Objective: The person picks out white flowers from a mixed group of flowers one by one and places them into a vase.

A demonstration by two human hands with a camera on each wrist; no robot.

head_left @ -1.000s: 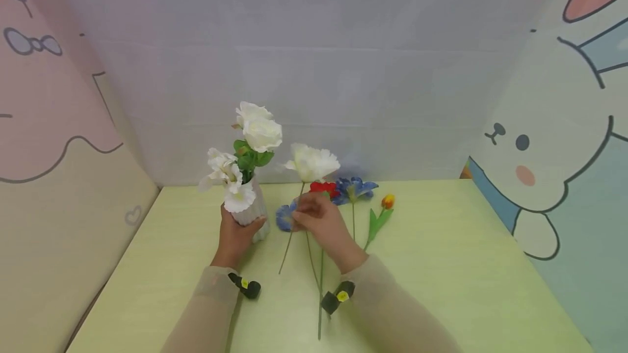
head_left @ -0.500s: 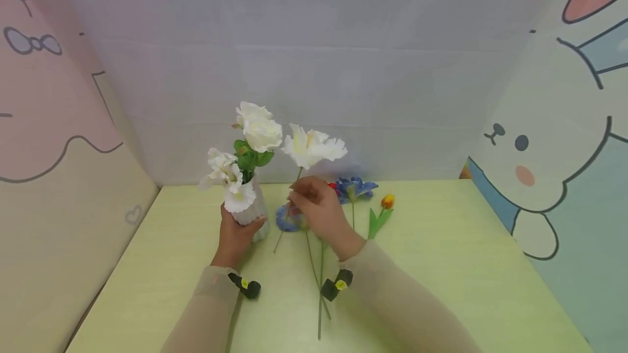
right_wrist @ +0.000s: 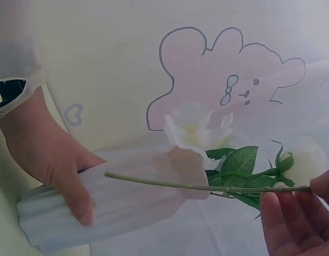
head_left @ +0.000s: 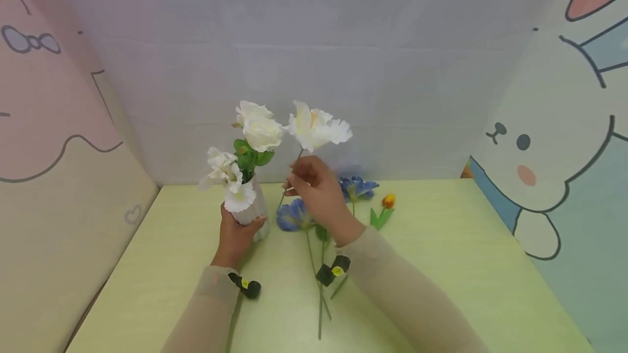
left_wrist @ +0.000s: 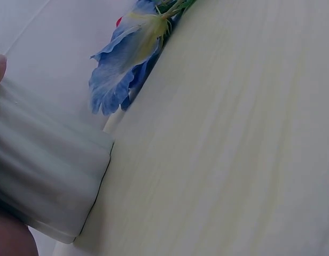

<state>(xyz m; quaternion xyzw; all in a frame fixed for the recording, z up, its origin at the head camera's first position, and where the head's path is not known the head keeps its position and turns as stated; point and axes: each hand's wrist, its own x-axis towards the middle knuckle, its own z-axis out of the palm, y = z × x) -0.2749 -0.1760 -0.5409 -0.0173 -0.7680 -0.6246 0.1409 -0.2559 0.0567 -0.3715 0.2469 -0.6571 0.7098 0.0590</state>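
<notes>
My left hand (head_left: 234, 239) grips the white ribbed vase (head_left: 255, 208), which stands on the table with white roses (head_left: 262, 132), green leaves and a ruffled white flower (head_left: 225, 170) in it. Just right of the vase, my right hand (head_left: 321, 195) pinches the stem of another white artificial flower (head_left: 316, 127) between thumb and fingers. Its bloom is level with the roses. In the right wrist view, the bare lower stem (right_wrist: 154, 182) passes in front of the vase's mouth and side. The left wrist view shows the vase's base (left_wrist: 52, 165) on the tabletop.
On the table (head_left: 441, 266) lie a blue flower (head_left: 293, 215) below my right hand, a second blue flower (head_left: 358, 188) behind it, and an orange tulip (head_left: 388, 201) to the right. Several stems cross toward the front. A pale curtain (head_left: 373, 70) closes off the back.
My right hand has risen with the white flower, lifting its bloom and stem end higher beside the vase. The red flower is now hidden behind that hand. The left hand and vase have stayed put.
</notes>
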